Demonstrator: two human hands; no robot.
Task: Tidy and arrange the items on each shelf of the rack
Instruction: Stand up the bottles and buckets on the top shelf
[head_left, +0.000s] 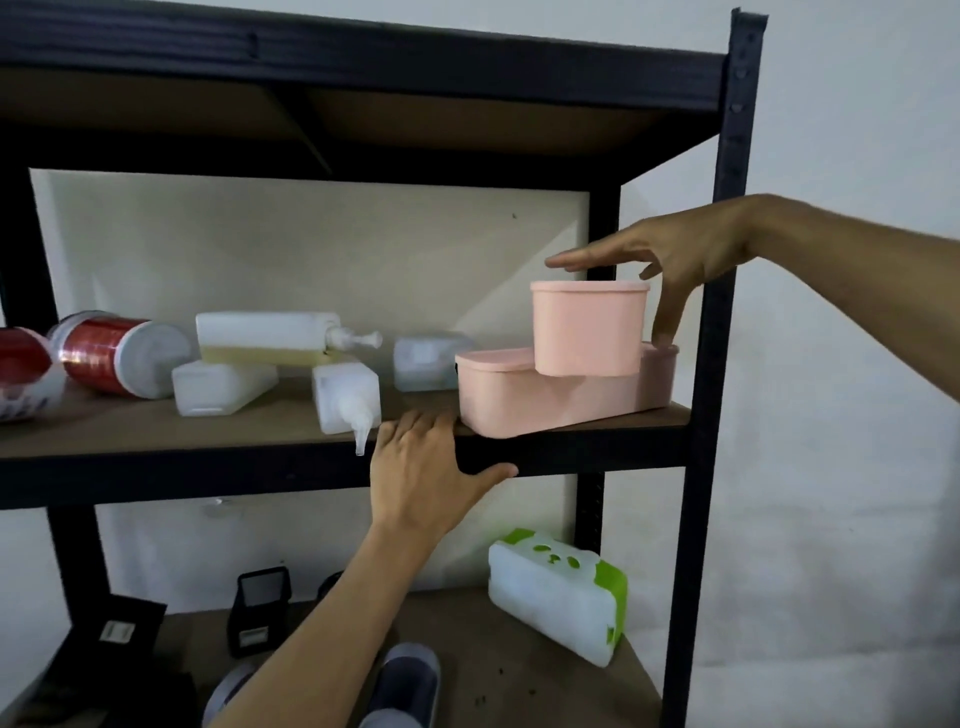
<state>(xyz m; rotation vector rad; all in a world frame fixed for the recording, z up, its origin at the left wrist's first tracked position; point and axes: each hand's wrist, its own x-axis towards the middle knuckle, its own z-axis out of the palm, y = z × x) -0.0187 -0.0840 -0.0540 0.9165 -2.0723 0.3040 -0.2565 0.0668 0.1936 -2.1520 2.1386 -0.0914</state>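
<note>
On the middle shelf, a toppled squeeze bottle overhangs the near edge and could be knocked off by the left hand, laid spread just beside it. Right of it, the small pink box, stacked on the long pink box, could be tipped by the right hand's spread fingers.

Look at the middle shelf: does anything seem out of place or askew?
Yes. The clear plastic pump bottles and red-labelled cans lie on their sides, and one white nozzle bottle pokes past the shelf edge. The long pink plastic box sits skewed, its corner overhanging.
</note>
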